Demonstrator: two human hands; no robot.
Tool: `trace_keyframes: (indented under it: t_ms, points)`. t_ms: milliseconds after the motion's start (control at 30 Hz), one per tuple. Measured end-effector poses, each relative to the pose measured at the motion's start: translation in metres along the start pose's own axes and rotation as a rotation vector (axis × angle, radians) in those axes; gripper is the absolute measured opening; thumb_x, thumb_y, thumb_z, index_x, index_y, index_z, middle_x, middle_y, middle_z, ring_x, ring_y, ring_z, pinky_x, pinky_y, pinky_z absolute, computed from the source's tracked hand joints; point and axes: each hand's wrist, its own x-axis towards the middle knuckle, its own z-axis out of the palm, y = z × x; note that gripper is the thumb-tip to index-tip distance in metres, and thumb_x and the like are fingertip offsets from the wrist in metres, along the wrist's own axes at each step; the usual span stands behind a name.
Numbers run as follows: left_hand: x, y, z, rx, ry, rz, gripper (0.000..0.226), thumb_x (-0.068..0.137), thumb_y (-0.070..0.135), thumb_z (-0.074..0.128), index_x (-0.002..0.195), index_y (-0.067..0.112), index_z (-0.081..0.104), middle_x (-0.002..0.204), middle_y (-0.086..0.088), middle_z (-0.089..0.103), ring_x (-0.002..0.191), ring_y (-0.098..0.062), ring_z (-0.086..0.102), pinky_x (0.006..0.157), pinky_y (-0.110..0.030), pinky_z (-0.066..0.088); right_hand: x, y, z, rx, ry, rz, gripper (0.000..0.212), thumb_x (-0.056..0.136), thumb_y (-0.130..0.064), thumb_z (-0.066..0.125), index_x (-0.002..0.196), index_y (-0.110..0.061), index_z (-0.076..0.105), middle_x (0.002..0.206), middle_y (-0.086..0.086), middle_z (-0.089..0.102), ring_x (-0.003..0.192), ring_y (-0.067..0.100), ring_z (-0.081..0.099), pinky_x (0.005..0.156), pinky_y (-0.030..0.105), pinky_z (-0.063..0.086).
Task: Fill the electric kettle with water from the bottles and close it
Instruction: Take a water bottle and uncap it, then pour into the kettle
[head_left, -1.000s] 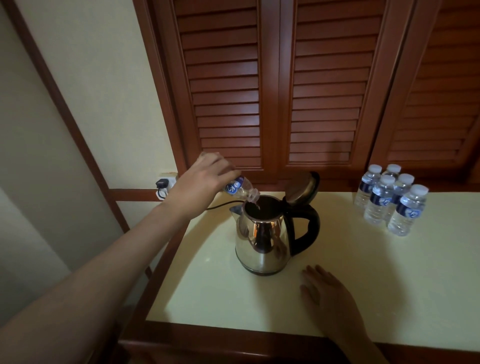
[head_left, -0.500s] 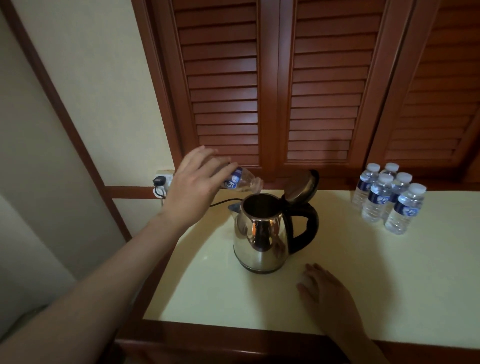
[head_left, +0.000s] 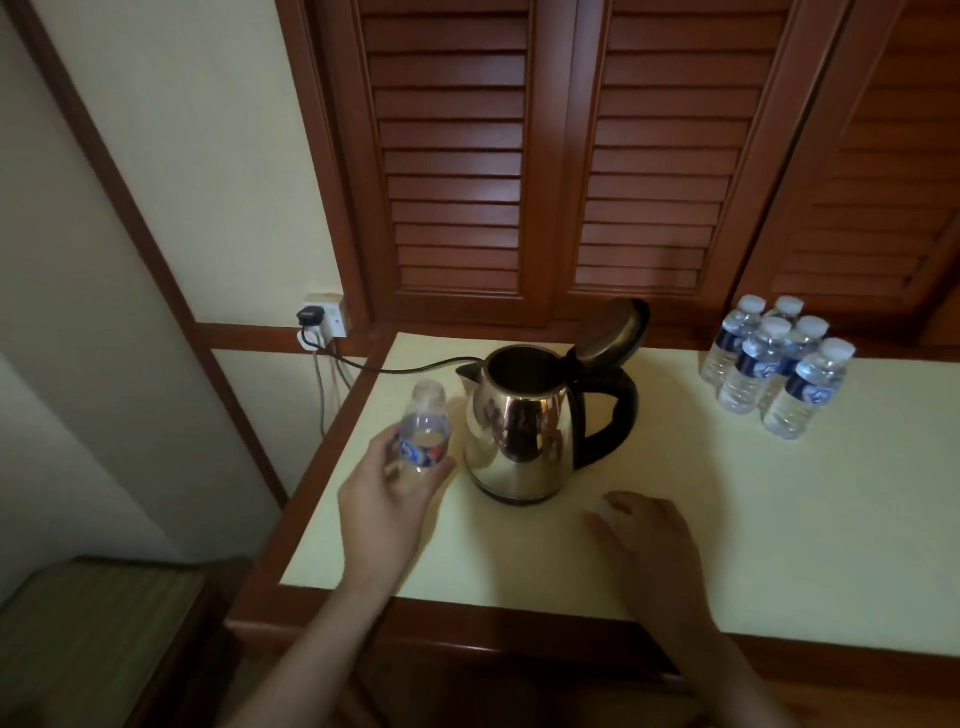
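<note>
A shiny steel kettle (head_left: 524, 431) with a black handle stands on the pale yellow tabletop (head_left: 779, 519), its lid (head_left: 613, 330) hinged up and open. My left hand (head_left: 387, 493) grips a small clear bottle (head_left: 425, 431) with a blue label, upright and uncapped, just left of the kettle. The bottle looks nearly empty. My right hand (head_left: 644, 540) rests palm down on the table in front of the kettle, fingers relaxed, holding nothing. Several capped full bottles (head_left: 774, 364) stand together at the back right.
The kettle's black cord (head_left: 415, 366) runs left to a wall socket (head_left: 324, 319). Wooden louvred doors (head_left: 545, 156) stand right behind the table. The table's dark wooden edge (head_left: 467, 623) runs along the front and left. A striped seat (head_left: 88, 639) sits low at the left.
My left hand has brought the bottle down from its tilted pour over the kettle mouth and turned it upright beside the kettle. The right hand stayed on the table.
</note>
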Motion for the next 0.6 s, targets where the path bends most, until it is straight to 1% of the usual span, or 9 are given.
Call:
trace_keyframes:
  t_ms: [33,67,133,167,267,367,433,533,600]
  points:
    - [-0.009,-0.003,0.003,-0.035,-0.018,-0.026,0.056,0.074,0.032,0.085,0.124,0.027,0.061,0.106,0.028,0.064,0.097,0.018,0.06,0.08,-0.003,0.048,-0.001,-0.008,-0.003,0.095,0.059,0.015,0.039,0.092,-0.057,0.053,0.108,-0.025,0.069,0.104,-0.019,0.059,0.106,0.016,0.053,0.086,0.018,0.036]
    - [-0.017,-0.007,0.006,-0.069,-0.037,-0.047,0.053,0.074,0.033,0.083,0.122,0.029,0.061,0.106,0.028,0.065,0.098,0.018,0.061,0.079,-0.003,0.048,-0.001,-0.018,-0.007,0.19,0.119,0.003,0.032,0.089,-0.05,0.063,0.106,-0.023,0.069,0.1,-0.021,0.057,0.103,0.014,0.054,0.083,0.013,0.035]
    - [-0.027,-0.009,0.011,-0.125,-0.058,-0.08,0.049,0.075,0.035,0.08,0.12,0.03,0.061,0.106,0.027,0.067,0.099,0.015,0.062,0.078,-0.005,0.051,0.0,-0.039,-0.018,0.304,0.175,-0.1,0.03,0.087,-0.05,0.065,0.104,-0.026,0.068,0.098,-0.027,0.055,0.097,0.006,0.054,0.08,0.007,0.036]
    - [-0.028,-0.01,0.013,-0.145,-0.065,-0.091,0.048,0.075,0.035,0.08,0.12,0.03,0.062,0.106,0.026,0.068,0.099,0.014,0.063,0.078,-0.007,0.052,0.003,-0.049,-0.024,0.337,0.179,-0.162,0.029,0.087,-0.051,0.063,0.104,-0.027,0.067,0.099,-0.029,0.055,0.095,0.004,0.053,0.08,0.01,0.038]
    - [-0.027,-0.011,0.015,-0.201,-0.104,-0.112,0.047,0.078,0.027,0.082,0.12,0.03,0.062,0.104,0.028,0.07,0.101,0.012,0.064,0.078,-0.006,0.05,0.021,-0.081,-0.038,0.331,0.113,-0.287,0.032,0.088,-0.051,0.06,0.106,-0.025,0.064,0.099,-0.024,0.055,0.094,0.006,0.052,0.077,0.019,0.042]
    - [-0.026,-0.014,0.015,-0.235,-0.147,-0.127,0.046,0.079,0.031,0.08,0.121,0.034,0.061,0.108,0.032,0.069,0.103,0.009,0.064,0.082,-0.007,0.05,0.04,-0.111,-0.047,0.276,0.014,-0.386,0.036,0.09,-0.05,0.059,0.112,-0.022,0.062,0.103,-0.013,0.056,0.096,0.005,0.048,0.079,0.017,0.038]
    - [-0.025,-0.017,0.016,-0.238,-0.187,-0.118,0.049,0.078,0.037,0.077,0.124,0.031,0.062,0.111,0.024,0.071,0.105,0.004,0.066,0.085,-0.012,0.053,0.053,-0.13,-0.05,0.26,-0.057,-0.421,0.037,0.092,-0.044,0.06,0.12,-0.02,0.06,0.111,-0.008,0.056,0.1,0.007,0.049,0.085,0.02,0.041]
    - [-0.025,-0.019,0.017,-0.242,-0.221,-0.078,0.054,0.079,0.039,0.076,0.128,0.022,0.062,0.114,0.016,0.072,0.107,0.0,0.067,0.085,-0.012,0.052,0.072,-0.153,-0.051,0.23,-0.121,-0.465,0.035,0.096,-0.03,0.059,0.128,-0.015,0.06,0.123,0.001,0.059,0.109,0.015,0.053,0.095,0.03,0.043]
    - [-0.025,-0.021,0.017,-0.235,-0.23,-0.049,0.052,0.081,0.038,0.075,0.128,0.02,0.063,0.115,0.015,0.072,0.108,-0.001,0.067,0.087,-0.013,0.052,0.084,-0.161,-0.048,0.171,-0.19,-0.521,0.034,0.096,-0.021,0.059,0.129,-0.013,0.061,0.125,0.004,0.061,0.11,0.018,0.054,0.094,0.028,0.042]
